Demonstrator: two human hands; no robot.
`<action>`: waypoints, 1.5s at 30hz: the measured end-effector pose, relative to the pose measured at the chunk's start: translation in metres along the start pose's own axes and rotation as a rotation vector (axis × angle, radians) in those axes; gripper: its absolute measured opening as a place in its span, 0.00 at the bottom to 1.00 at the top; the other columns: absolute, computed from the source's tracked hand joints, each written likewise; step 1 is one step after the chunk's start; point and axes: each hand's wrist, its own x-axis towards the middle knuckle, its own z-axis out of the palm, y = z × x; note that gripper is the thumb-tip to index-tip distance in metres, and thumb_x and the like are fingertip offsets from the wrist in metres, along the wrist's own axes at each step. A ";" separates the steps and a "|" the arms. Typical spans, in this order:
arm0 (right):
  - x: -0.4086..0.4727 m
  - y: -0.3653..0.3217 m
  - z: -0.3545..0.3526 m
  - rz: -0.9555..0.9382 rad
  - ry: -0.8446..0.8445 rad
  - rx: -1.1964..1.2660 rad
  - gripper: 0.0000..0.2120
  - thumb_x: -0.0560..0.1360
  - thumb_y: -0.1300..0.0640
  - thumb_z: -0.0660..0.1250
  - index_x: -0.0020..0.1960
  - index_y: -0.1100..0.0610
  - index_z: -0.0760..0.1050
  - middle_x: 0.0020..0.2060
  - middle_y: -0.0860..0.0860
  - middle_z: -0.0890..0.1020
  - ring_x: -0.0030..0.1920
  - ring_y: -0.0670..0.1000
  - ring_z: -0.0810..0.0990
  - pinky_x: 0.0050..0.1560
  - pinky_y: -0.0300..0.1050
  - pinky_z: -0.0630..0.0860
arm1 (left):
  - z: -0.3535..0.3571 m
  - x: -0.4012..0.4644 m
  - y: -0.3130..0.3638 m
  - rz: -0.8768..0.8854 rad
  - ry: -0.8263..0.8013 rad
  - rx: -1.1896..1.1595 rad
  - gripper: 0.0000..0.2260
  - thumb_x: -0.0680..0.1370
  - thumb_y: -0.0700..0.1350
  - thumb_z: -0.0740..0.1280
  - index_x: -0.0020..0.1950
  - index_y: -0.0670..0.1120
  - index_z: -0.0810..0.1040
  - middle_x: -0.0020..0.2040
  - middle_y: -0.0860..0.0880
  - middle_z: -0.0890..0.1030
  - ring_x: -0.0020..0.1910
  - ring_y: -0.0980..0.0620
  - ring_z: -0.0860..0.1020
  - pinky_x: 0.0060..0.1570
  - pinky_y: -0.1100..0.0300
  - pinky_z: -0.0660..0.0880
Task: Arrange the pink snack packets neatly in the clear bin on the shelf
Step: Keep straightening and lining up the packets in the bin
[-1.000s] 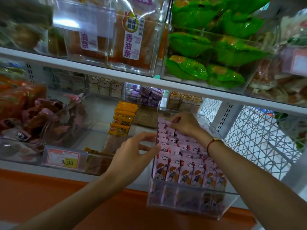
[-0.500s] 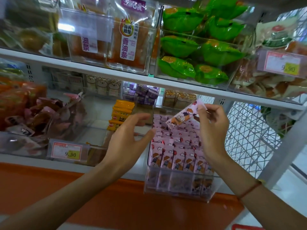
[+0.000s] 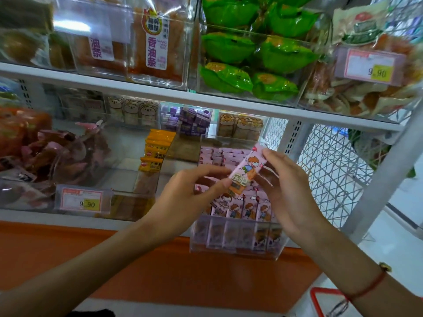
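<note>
Both hands hold one pink packet [image 3: 246, 172] tilted above the clear bin [image 3: 238, 245], which juts from the lower shelf [image 3: 27, 215]. The left hand [image 3: 192, 195] pinches its lower end between thumb and fingers; the right hand [image 3: 288, 193] pinches its upper end, fingers curled behind it. Below, more pink packets [image 3: 240, 207] stand upright in rows inside the bin.

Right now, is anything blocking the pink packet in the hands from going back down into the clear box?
Nothing visible blocks it. Both the left hand and right hand pinch the pink packet just above the clear bin, whose top is open. The packets already in it stand in tight rows, so a free slot is hard to make out.
</note>
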 end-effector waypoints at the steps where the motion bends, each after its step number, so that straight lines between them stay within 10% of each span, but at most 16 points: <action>1: 0.001 0.001 -0.001 0.026 -0.030 -0.006 0.08 0.78 0.54 0.62 0.48 0.57 0.78 0.33 0.46 0.81 0.36 0.42 0.80 0.41 0.38 0.76 | 0.001 0.000 -0.001 -0.004 0.013 -0.005 0.19 0.72 0.59 0.62 0.61 0.55 0.78 0.51 0.63 0.82 0.48 0.64 0.79 0.41 0.69 0.77; 6: -0.001 0.005 0.003 0.133 -0.324 -0.042 0.10 0.73 0.49 0.62 0.49 0.52 0.77 0.41 0.48 0.82 0.52 0.50 0.79 0.60 0.50 0.73 | 0.004 -0.001 -0.004 -0.015 0.090 0.014 0.13 0.74 0.56 0.63 0.58 0.59 0.77 0.51 0.63 0.81 0.50 0.65 0.79 0.46 0.65 0.78; 16: 0.000 0.018 0.014 -0.070 -0.114 -0.252 0.20 0.65 0.51 0.74 0.53 0.59 0.78 0.43 0.51 0.85 0.47 0.50 0.84 0.53 0.49 0.80 | 0.003 -0.002 -0.001 0.141 0.206 0.317 0.20 0.72 0.54 0.72 0.62 0.58 0.73 0.56 0.62 0.77 0.54 0.63 0.76 0.53 0.59 0.77; 20: 0.004 0.014 0.011 0.015 -0.248 -0.176 0.28 0.64 0.47 0.71 0.61 0.56 0.76 0.50 0.51 0.84 0.54 0.49 0.82 0.57 0.48 0.77 | -0.003 0.002 -0.002 0.070 0.194 0.140 0.14 0.74 0.53 0.69 0.59 0.61 0.73 0.53 0.64 0.79 0.52 0.65 0.78 0.49 0.67 0.77; 28: 0.005 0.017 0.005 -0.060 -0.146 -0.299 0.13 0.71 0.58 0.72 0.55 0.55 0.78 0.49 0.51 0.84 0.51 0.49 0.83 0.52 0.48 0.80 | -0.003 0.002 -0.007 -0.024 0.040 -0.035 0.21 0.76 0.54 0.66 0.69 0.57 0.71 0.60 0.62 0.77 0.55 0.66 0.77 0.46 0.67 0.79; 39: 0.006 0.014 0.006 0.060 -0.180 -0.279 0.15 0.74 0.50 0.68 0.57 0.56 0.78 0.39 0.47 0.85 0.38 0.44 0.83 0.35 0.33 0.75 | -0.004 0.007 0.000 -0.305 -0.053 -0.286 0.20 0.60 0.66 0.69 0.44 0.55 0.85 0.42 0.54 0.85 0.41 0.58 0.83 0.36 0.68 0.77; 45: 0.007 0.010 0.006 -0.039 -0.278 -0.320 0.17 0.77 0.53 0.64 0.65 0.49 0.72 0.49 0.51 0.84 0.51 0.47 0.83 0.50 0.43 0.77 | -0.007 0.008 0.000 -0.131 -0.032 -0.247 0.15 0.67 0.59 0.67 0.53 0.60 0.79 0.46 0.59 0.84 0.45 0.59 0.83 0.39 0.70 0.77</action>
